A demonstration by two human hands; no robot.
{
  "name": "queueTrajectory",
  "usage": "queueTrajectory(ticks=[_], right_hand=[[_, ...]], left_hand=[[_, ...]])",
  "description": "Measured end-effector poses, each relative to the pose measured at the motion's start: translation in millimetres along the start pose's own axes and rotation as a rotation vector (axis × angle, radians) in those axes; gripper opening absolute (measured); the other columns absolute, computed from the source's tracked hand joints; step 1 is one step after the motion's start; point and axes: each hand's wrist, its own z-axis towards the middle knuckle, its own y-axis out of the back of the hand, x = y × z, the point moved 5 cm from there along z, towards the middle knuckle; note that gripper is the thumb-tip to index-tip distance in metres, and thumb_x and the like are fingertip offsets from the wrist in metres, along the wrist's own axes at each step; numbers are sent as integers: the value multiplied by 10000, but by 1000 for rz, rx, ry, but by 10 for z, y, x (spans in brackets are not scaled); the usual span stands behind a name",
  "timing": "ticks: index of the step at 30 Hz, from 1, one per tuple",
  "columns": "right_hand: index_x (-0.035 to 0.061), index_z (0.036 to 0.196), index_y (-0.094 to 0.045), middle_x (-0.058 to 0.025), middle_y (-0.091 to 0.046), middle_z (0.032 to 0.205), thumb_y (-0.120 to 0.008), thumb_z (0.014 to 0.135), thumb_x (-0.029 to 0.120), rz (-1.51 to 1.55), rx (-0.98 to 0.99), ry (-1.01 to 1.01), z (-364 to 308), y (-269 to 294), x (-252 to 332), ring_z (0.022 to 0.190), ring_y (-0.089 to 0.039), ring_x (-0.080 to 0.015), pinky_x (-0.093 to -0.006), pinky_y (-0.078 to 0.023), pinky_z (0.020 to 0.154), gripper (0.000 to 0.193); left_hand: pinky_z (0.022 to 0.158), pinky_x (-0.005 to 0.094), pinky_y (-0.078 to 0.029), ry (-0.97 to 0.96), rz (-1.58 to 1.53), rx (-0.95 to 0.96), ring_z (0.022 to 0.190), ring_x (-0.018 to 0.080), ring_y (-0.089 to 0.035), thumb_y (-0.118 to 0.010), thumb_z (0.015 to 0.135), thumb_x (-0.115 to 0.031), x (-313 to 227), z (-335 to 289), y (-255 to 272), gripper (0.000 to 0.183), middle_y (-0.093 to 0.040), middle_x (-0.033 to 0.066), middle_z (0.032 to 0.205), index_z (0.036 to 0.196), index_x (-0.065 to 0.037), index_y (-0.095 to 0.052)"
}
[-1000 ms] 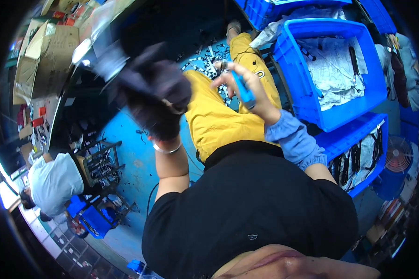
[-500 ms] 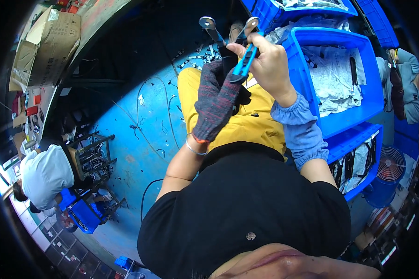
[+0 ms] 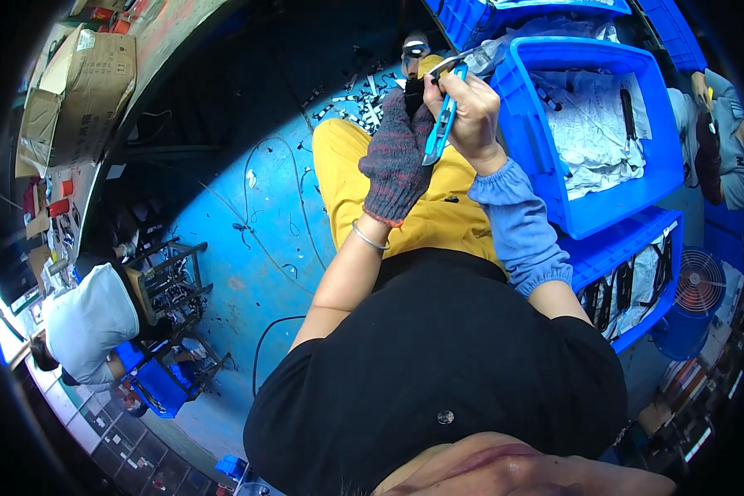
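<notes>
My left hand, in a dark grey knitted glove with reddish flecks, is closed around a black part. Flat metal ends stick out beyond the black part; one metal strip slants past my right fingers. A blue utility knife lies along the palm side of my bare right hand, its lower end close to the glove. The thumb and fingers of that hand are bent at the black part and the metal strip. Whether the knife's blade is out cannot be made out. Both hands are over my yellow trousers.
Blue crates stand at my right, with white wrapping and black parts inside. Scraps and cords lie on the blue floor. A cardboard box is at far left, a seated person below it. A fan stands at right.
The black part has been turned, so its two metal ends point differently. My left hand has shifted slightly right. The knife now hangs steeper in my right hand, which has moved slightly left.
</notes>
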Motion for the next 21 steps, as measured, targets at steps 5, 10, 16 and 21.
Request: queueTrajectory(ticks=[5,10,16,21], right_hand=[[49,651,-529,-101,-534,534,-702,824,130,228,28,-364,-154,-45,-184,478,-571,-242,-329,-418,463,258],[45,866,-669,-64,-579,566,-627,901,387,411,175,-507,-140,92,-227,523,-632,-181,-285,-457,497,346],[31,885,-706,-78,-589,761,-600,933,228,333,129,-322,131,398,-82,703,-564,-149,-245,-438,641,229],[15,955,-691,-40,-621,807,-639,907,146,775,92,-366,200,417,75,717,-569,-103,-218,-451,645,149]], left_hand=[[534,307,-508,531,-763,322,548,180,-570,-574,936,-315,186,-14,-94,279,-568,37,745,1045,-65,-516],[437,230,-382,810,-1353,494,521,114,-469,-486,968,-408,79,-200,-35,367,-506,17,731,1095,-69,-544],[432,221,-323,788,-1739,667,524,107,-386,-408,992,-427,-143,-257,28,428,-453,4,725,1135,-45,-540],[436,216,-315,893,-2084,820,531,104,-359,-394,995,-431,-341,-327,41,427,-397,-11,711,1126,-47,-530]])
